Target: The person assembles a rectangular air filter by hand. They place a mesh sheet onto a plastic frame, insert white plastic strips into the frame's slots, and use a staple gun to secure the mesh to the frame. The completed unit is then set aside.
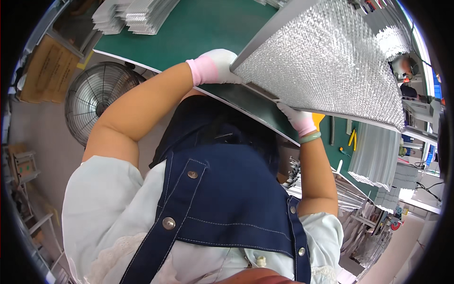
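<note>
A large silver mesh panel (321, 61) in a grey metal frame stands tilted up over the green worktable (213, 28). Both my hands wear white gloves with pink cuffs. My left hand (218, 66) is closed round the frame's lower left corner, its thumb on the near side. Farther right along the lower rail, my right hand (297, 119) grips the frame from below, its fingertips against the rail. Between the hands, a short dark gap shows at that rail. The fingers behind the frame are hidden.
Stacked silvery mesh sheets (151, 16) lie at the table's far left, and pleated sheets (373, 151) at the right. Yellow-handled pliers (352, 137) rest near my right hand. A floor fan (101, 99) stands left of the table. A person (409, 90) is in the right background.
</note>
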The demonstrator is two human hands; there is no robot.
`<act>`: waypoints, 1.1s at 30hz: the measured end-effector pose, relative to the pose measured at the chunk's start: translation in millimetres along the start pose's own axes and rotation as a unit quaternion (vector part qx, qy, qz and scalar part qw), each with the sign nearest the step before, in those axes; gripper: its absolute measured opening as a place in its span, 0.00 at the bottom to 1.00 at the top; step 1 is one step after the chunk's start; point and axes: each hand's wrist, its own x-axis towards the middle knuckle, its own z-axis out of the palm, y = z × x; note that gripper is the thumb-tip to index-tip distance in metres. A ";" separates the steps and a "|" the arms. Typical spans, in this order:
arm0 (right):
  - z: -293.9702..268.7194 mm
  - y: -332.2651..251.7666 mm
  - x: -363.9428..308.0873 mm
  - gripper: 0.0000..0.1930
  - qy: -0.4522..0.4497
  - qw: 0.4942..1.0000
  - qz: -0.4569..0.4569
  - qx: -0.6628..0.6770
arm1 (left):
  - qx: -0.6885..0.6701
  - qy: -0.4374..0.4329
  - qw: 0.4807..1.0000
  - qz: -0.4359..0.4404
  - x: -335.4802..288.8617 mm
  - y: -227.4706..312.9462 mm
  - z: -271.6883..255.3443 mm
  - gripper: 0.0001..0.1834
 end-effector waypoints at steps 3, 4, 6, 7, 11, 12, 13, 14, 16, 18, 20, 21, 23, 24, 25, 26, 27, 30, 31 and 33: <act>-0.7 2.7 4.0 0.17 -0.010 0.997 0.028 0.072 | -0.006 -0.009 1.000 -0.026 4.1 -3.0 2.1 0.18; -1.0 2.6 4.3 0.17 -0.021 0.993 0.044 0.104 | -0.021 -0.016 0.999 -0.034 7.3 -8.2 4.9 0.17; 1.9 -9.2 -1.9 0.17 -0.003 0.994 0.031 0.100 | -0.032 -0.005 0.999 -0.012 11.4 -20.8 11.9 0.18; 4.1 -14.4 -2.4 0.17 0.005 0.995 0.022 0.098 | -0.029 0.013 0.999 0.017 11.6 -27.4 16.0 0.18; 6.0 1.3 -4.2 0.11 0.019 0.998 0.035 0.055 | -0.024 -0.029 0.999 -0.038 9.0 -18.5 12.3 0.19; 5.4 5.7 -1.3 0.11 0.019 0.997 0.049 0.056 | -0.020 -0.014 0.999 -0.022 9.2 -24.6 15.2 0.19; 4.5 5.5 2.3 0.11 0.022 0.996 0.063 0.055 | -0.015 0.003 1.000 -0.004 12.7 -33.8 20.6 0.20; 4.2 4.9 4.3 0.13 0.010 0.994 0.072 0.083 | -0.009 0.019 1.000 0.015 14.8 -43.6 24.2 0.20; -3.1 -4.0 8.9 0.16 -0.008 0.987 0.088 0.132 | 0.005 -0.010 0.998 0.054 16.5 -35.5 14.9 0.21; -1.8 -6.3 6.1 0.19 -0.021 0.990 0.084 0.113 | -0.041 -0.066 0.991 0.108 16.6 -17.3 -6.5 0.22; -2.5 -1.2 11.6 0.22 0.009 0.996 0.066 0.056 | -0.130 0.030 0.982 0.133 18.7 37.9 -44.9 0.22; -2.5 -2.5 10.7 0.23 0.038 0.996 0.067 0.053 | -0.257 0.064 0.950 0.165 21.9 70.0 -64.3 0.22; -17.1 -40.0 10.1 0.26 -0.031 0.993 0.110 0.000 | -0.367 0.090 0.901 0.214 35.9 114.6 -100.2 0.21; -26.3 -53.8 6.8 0.26 -0.054 0.990 0.134 0.000 | -0.275 0.117 0.934 0.197 45.0 127.2 -113.5 0.18; -35.8 -66.7 7.5 0.27 -0.079 0.985 0.152 0.001 | -0.257 0.129 0.935 0.207 47.7 136.1 -114.2 0.18; -52.5 -73.6 4.2 0.29 -0.106 0.981 0.158 0.038 | -0.240 0.140 0.936 0.217 50.0 144.7 -111.8 0.17; -64.2 -86.4 -0.5 0.28 -0.037 0.971 0.130 0.198 | -0.220 0.153 0.936 0.229 55.4 151.0 -111.1 0.17; -111.0 -157.4 6.4 0.16 0.197 0.939 -0.031 0.281 | -0.256 0.188 0.921 0.224 58.4 141.3 -106.4 0.17; -112.9 -180.1 7.8 0.12 0.243 0.918 -0.121 0.288 | -0.231 0.212 0.926 0.211 59.5 138.0 -106.0 0.16; -118.9 -205.8 12.4 0.08 0.314 0.883 -0.203 0.284 | -0.240 0.209 0.930 0.187 57.2 137.1 -106.7 0.16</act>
